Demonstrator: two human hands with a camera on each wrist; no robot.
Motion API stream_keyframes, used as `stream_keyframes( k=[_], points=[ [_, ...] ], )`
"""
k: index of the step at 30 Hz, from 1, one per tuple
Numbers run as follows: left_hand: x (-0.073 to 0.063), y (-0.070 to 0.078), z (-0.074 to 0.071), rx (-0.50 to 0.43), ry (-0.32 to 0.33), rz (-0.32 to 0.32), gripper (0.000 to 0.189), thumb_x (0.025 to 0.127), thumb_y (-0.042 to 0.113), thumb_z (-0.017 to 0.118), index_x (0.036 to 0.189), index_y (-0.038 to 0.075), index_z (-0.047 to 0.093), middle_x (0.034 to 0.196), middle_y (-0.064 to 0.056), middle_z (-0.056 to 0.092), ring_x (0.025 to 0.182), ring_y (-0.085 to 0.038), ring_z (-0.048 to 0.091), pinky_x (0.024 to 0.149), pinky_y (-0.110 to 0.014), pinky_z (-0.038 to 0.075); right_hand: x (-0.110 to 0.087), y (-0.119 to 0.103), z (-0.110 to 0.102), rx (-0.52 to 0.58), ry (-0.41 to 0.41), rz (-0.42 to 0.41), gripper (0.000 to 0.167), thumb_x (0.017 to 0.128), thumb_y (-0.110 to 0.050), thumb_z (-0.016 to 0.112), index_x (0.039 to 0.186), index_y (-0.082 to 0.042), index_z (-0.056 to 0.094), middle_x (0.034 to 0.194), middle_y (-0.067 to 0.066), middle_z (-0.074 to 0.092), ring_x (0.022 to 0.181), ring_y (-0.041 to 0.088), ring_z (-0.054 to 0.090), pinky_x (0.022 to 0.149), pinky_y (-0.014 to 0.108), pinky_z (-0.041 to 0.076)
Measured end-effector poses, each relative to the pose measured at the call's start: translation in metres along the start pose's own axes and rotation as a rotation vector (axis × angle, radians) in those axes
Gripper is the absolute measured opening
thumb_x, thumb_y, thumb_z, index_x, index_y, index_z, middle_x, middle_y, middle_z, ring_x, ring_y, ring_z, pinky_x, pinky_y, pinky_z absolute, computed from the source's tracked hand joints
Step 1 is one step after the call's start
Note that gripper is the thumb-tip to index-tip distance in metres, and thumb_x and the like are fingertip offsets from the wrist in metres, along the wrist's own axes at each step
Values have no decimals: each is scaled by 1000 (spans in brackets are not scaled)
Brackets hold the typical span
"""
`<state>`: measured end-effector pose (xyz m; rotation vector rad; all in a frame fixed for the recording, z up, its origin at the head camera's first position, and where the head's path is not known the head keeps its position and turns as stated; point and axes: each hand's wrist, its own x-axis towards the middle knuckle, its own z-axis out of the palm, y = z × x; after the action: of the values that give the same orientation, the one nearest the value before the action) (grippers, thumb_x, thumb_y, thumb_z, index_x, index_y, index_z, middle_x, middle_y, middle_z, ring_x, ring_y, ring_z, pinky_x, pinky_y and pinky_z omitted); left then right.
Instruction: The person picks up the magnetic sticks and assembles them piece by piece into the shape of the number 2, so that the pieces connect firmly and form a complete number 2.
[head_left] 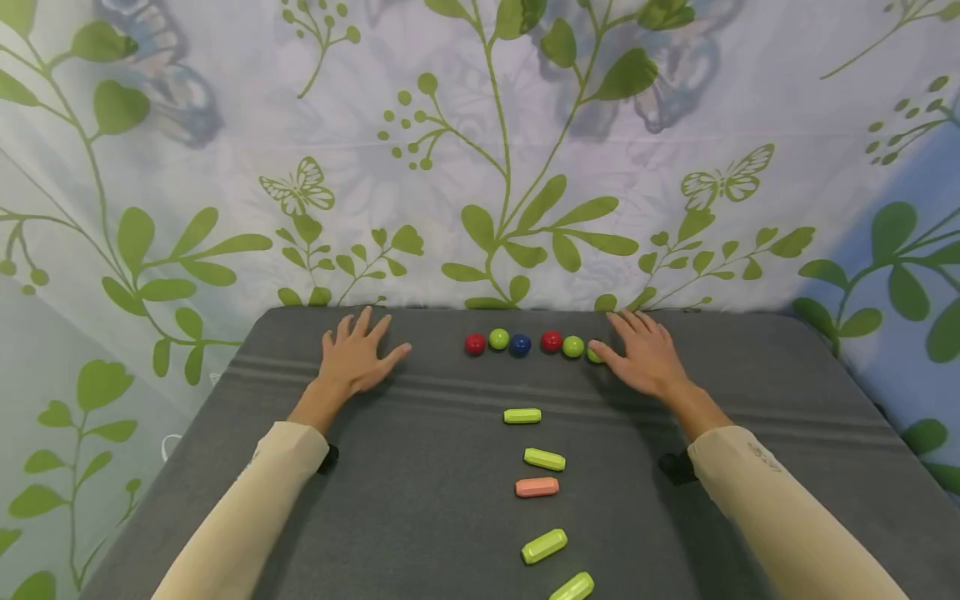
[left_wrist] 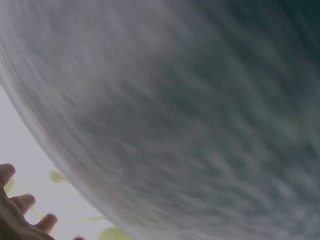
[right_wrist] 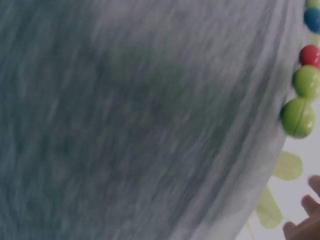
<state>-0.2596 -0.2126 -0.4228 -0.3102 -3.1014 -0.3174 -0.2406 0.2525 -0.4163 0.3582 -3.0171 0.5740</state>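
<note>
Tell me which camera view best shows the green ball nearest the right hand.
The right wrist view: there the green ball appears large and whole, with nothing covering it. The head view shows it smaller and partly hidden by the right hand; the left wrist view does not show it.

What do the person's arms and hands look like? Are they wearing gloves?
No gloves: the left hand and right hand are both bare. The left sleeve and right sleeve are long and cream-coloured. Small dark marking shows near the right cuff, too tiny to read. A small black object pokes out by the right cuff, and another by the left.
</note>
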Motion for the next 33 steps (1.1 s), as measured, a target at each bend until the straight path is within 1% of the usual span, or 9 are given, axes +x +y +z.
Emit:
stream_keyframes(
  k=[4,7,9,13,15,18,20,24,33],
  points=[
    [-2,31,3,-28,81,107,76,95,67,45,150,14,43,153,-18,33,135,-44,31,102,-64,27,-2,-5,3,142,23,2,68,100,-43,57,145,5,42,143,30,43,134,51,31,104,66,24],
    [-6,55,2,-104,84,189,68,95,60,52,143,12,51,141,-18,47,127,-40,43,100,-59,35,-3,-7,4,234,12,39,65,98,-39,61,143,5,44,137,30,49,129,51,38,100,66,30],
    [-10,72,1,-189,33,247,62,95,54,57,139,10,56,133,-16,53,119,-37,51,97,-55,41,-3,-7,6,270,3,59,62,98,-36,63,141,5,46,134,30,52,126,50,43,97,64,34],
    [-20,106,2,-357,-131,344,49,96,42,63,131,8,61,121,-13,62,105,-28,61,88,-47,48,-5,-7,7,321,-7,77,56,97,-28,66,138,5,49,130,31,55,121,49,48,94,62,39],
    [-25,121,5,-421,-207,376,43,96,36,65,128,7,63,116,-12,65,97,-24,63,84,-43,49,-5,-7,8,335,-7,77,52,96,-25,67,136,6,51,129,30,55,121,49,48,93,62,39],
    [-31,138,13,-481,-294,383,41,96,33,67,127,7,64,114,-9,65,90,-18,64,80,-36,50,-6,-6,9,331,0,74,47,96,-21,67,132,5,55,126,30,57,120,48,49,93,61,40],
    [-33,146,18,-511,-327,369,40,95,31,69,126,7,64,113,-8,65,91,-16,63,80,-34,50,-6,-6,11,321,5,72,43,96,-20,67,130,5,57,125,30,58,118,48,50,92,61,40],
    [-33,154,25,-539,-329,358,36,92,27,72,122,6,66,110,-7,66,101,-20,61,85,-37,49,-6,-5,13,305,12,76,37,95,-17,68,124,5,59,122,30,59,116,48,51,90,60,41],
    [-33,154,33,-545,-308,373,19,91,14,73,110,8,72,103,-3,68,98,-20,62,88,-37,47,-4,-6,15,294,20,73,34,94,-16,69,119,5,60,119,28,59,115,46,52,91,58,41]
  ],
)
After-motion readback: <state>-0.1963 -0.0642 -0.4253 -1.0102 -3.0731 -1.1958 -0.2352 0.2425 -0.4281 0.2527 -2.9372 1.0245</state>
